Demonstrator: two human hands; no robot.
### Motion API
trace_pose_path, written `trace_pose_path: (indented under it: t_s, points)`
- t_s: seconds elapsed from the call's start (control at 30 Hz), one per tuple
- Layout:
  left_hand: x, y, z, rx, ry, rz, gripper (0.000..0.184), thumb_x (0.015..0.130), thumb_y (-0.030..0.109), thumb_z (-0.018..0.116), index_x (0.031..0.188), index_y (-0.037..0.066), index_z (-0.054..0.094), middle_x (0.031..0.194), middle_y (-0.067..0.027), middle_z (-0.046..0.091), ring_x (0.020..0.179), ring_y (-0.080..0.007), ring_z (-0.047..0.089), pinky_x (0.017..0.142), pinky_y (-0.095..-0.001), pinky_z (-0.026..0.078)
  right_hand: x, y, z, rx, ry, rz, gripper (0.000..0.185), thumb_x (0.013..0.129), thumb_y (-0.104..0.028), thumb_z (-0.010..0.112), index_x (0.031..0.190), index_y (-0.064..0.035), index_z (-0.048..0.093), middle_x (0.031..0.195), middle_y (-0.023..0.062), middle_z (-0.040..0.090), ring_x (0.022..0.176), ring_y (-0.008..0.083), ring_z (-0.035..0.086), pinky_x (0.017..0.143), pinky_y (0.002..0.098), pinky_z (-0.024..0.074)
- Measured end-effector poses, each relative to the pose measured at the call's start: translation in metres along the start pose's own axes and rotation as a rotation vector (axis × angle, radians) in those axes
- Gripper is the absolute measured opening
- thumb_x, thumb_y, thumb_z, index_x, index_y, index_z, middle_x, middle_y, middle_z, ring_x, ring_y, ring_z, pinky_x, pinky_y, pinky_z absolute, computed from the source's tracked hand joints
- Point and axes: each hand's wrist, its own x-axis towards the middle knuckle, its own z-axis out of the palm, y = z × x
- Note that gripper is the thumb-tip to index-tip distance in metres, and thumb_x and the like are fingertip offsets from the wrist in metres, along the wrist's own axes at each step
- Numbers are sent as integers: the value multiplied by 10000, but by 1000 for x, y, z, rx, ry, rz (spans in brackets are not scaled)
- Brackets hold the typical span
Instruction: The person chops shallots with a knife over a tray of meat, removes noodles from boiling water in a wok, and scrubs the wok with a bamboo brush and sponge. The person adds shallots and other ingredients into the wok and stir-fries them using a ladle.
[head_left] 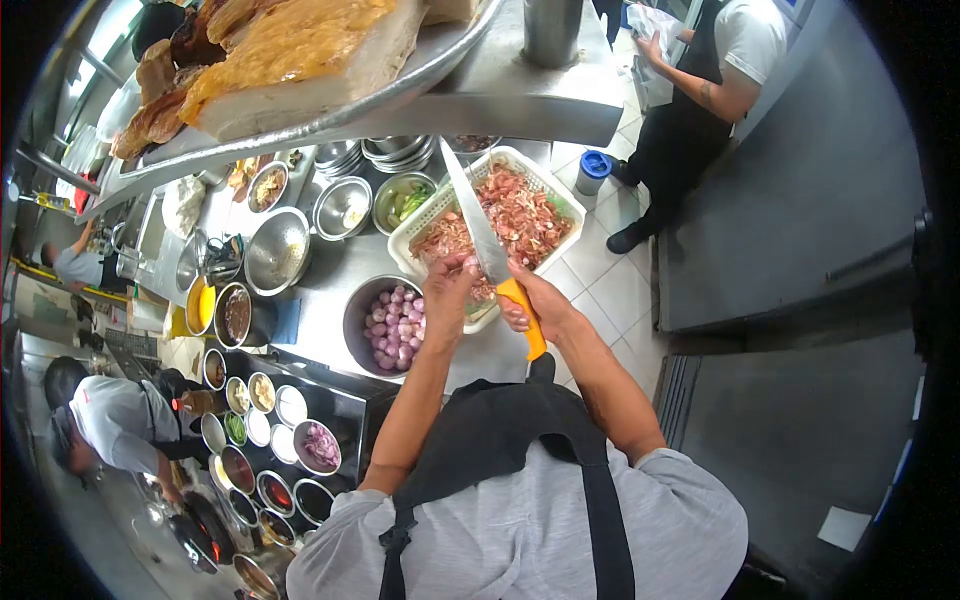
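Clasping a knife (pixel 478 220) by its handle (pixel 533 338), the right grip (pixel 545 305) is closed — left grip (pixel 449 287) pinches something pinkish (pixel 470 262).

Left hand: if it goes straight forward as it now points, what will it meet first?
Probably the knife blade, crossing just ahead of the left hand; reddish scraps in the white basket lie beyond. One view leaves depth unclear.

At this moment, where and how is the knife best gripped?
Probably by the orange handle, coming from the person's right, as the right hand does: the handle angles back toward the apron, while the long bare blade extends away.
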Motion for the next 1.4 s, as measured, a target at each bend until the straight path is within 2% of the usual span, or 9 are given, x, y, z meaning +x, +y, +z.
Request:
trace_pose_path:
  t_s: [0.17,0.33,0.53,0.57,0.6,0.67,0.77,1.27,1.4]
  points:
    - [-3,16,7,89,14,-2,235,890,80,668,1088,-16,587,949,-73,654,836,-117,613,763,-252,506,10,9,2,18,31,-70,680,973,-650,296,539,-130,366,465,-33,332,384,87,353,388,227,296]
    - [5,0,-8,-413,-6,-43,167,898,22,625,1060,-11,597,954,-75,641,792,-148,610,790,-301,516,4,2,4,93,42,-14,648,973,-636,331,570,-132,382,496,-35,345,397,84,351,393,227,302]
    - [15,-1,-10,-411,-16,-69,169,921,59,610,1080,7,595,979,-77,639,856,-186,637,811,-334,528,25,3,-18,-17,176,-57,464,992,-553,388,886,-112,484,558,-39,397,431,74,366,408,233,325]
    - [15,4,-9,-437,-2,-97,185,914,47,616,1094,13,592,979,-75,639,862,-190,640,812,-342,533,34,7,-23,-58,250,-68,451,1008,-519,380,1141,-116,533,595,-30,418,440,72,369,411,230,334]
    - [16,6,-9,-462,15,-127,203,907,35,623,1107,18,590,980,-73,638,868,-194,644,814,-350,539,33,7,-21,-58,249,-72,451,1008,-519,380,1141,-116,533,595,-30,418,440,72,369,411,230,334]
    - [19,8,-11,-474,10,-106,216,907,34,627,1119,19,587,978,-73,635,869,-197,645,813,-351,542,31,8,-18,-110,259,-177,513,1027,-463,375,1455,-180,367,632,-17,445,445,69,371,411,221,338]
    - [20,7,-10,-459,19,-80,225,910,39,631,1129,16,585,976,-77,630,871,-202,646,810,-347,547,34,12,-24,-172,182,-188,577,1038,-416,377,1548,-222,187,650,-10,466,451,67,376,411,212,343]
    - [22,26,5,-407,70,21,219,871,4,669,1073,-13,585,990,-90,629,878,-207,649,847,-336,548,-1,-17,22,-401,236,-257,512,1016,-449,409,1426,-145,437,606,-4,472,450,60,404,407,200,350]
    - [18,33,5,-343,66,1,223,877,30,679,1075,-24,592,979,-88,638,871,-184,649,847,-325,551,3,-3,-2,-614,219,-428,542,1016,-443,409,1475,-154,395,606,-12,472,480,73,419,441,219,366]
